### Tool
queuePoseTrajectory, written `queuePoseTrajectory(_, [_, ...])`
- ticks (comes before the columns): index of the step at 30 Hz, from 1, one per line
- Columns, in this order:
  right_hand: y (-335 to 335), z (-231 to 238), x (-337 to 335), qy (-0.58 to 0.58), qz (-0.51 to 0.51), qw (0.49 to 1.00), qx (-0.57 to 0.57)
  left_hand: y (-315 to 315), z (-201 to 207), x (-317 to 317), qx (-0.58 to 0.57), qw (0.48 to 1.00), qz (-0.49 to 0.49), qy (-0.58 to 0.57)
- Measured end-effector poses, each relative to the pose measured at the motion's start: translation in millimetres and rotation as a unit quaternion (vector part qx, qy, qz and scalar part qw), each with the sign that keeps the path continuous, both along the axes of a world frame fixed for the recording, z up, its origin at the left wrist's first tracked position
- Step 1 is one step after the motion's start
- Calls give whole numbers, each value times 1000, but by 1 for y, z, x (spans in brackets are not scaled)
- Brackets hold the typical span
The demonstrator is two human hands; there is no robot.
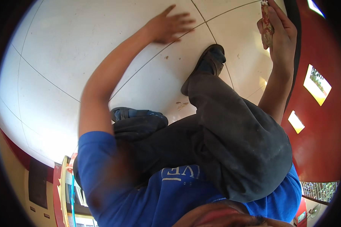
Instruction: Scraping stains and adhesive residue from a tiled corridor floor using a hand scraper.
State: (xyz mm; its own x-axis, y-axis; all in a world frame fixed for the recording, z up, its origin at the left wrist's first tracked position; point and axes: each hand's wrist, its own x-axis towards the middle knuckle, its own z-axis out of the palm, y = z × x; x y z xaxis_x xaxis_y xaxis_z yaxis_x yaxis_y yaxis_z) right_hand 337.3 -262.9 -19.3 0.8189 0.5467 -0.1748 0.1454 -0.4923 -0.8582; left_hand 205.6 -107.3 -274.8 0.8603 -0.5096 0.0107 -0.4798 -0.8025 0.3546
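Note:
My left hand (169, 25) is held over the pale tiled floor (64, 49), its fingers spread and slightly blurred, with nothing in it. At the upper right, my right hand (282, 36) is closed around a slim, worn handle-like thing (268, 28), patterned red and tan. A small whitish tip shows at its top, by the picture's edge; its exact kind I cannot make out. Between the two arms are my bent legs in dark grey trousers (235, 125). A dark sandal (208, 66) stands on the tiles below and between the hands.
Brown flecks (182, 105) lie on the floor near my feet. A second sandal (136, 113) is at the left leg. The red wall (318, 121) with small bright openings rises close beside my right arm. Shelf-like furniture (66, 189) stands at the lower left.

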Motion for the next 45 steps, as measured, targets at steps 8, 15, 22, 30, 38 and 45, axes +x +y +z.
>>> queuePoseTrajectory(8, [-42, -2, -3, 11, -104, 994, 18, 19, 26, -51, 32, 922, -369, 115])
queuePoseTrajectory(15, [-129, 5, -14, 125, -279, 952, 16, 5, 19, 4, 10, 928, -362, 88])
queuePoseTrajectory(22, [-170, -12, -55, 142, -390, 904, 105, -29, 3, 85, 13, 998, -47, -37])
queuePoseTrajectory(30, [-223, -34, -80, 124, -460, 876, 76, -16, 16, -3, 67, 767, -603, 206])
queuePoseTrajectory(38, [-235, -73, -75, 168, -504, 831, 166, -19, -7, 162, 89, 991, -55, -89])
queuePoseTrajectory(45, [-231, -57, -75, 154, -465, 865, 107, 24, 35, 23, 35, 742, -616, 261])
